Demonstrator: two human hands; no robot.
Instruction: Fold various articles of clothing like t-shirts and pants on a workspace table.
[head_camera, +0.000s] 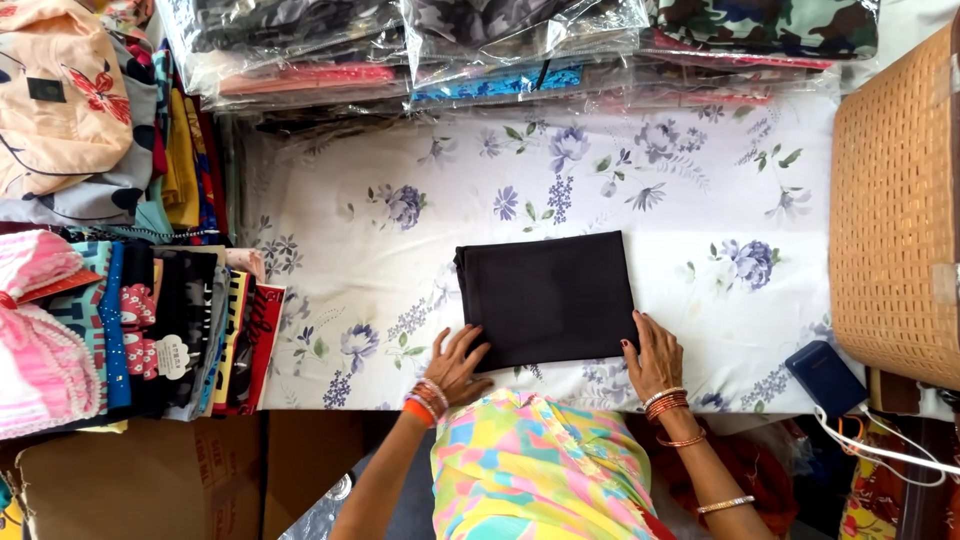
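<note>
A folded cloth (547, 298) lies in the middle of the desk (700, 190), its near edge under a person's two hands: the left hand (458, 362) at the near-left corner, the right hand (655, 358) at the near-right corner. Bagged garments (520, 45) are stacked along the far edge. Folded clothes (150, 330) pile up at left. A basket (895, 210) stands at right, a phone (826, 378) before it.

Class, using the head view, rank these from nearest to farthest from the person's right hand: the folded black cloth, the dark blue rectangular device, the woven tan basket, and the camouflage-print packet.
From the right hand:
1. Folded black cloth, touching it, just to its left.
2. Dark blue rectangular device, right, at the table edge.
3. Woven tan basket, far right.
4. Camouflage-print packet, top of the view.
</note>
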